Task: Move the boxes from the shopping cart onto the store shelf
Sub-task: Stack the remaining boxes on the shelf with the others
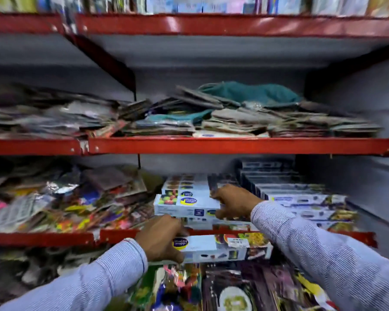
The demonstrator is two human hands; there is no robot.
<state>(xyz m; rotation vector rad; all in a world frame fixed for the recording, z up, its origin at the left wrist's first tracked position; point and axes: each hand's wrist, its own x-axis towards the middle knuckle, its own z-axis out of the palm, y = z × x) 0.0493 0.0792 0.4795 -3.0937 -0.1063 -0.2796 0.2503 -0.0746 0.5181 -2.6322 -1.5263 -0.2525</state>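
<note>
My left hand (161, 237) grips the left end of a long white box (222, 248) with food pictures and a price sticker, held level just in front of the red shelf edge (117, 236). My right hand (233, 202) is closed on the right end of another white box (184, 204) that lies on top of a stack of the same boxes on the shelf. More of these boxes (301, 198) stand in a row to the right. The shopping cart is out of view.
Left of the stack lies a heap of colourful packets (65, 198). The shelf above (234, 145) carries flat packets and a teal cloth (252, 93). Below the held box are more packets (211, 288). A grey side wall (373, 198) closes the right.
</note>
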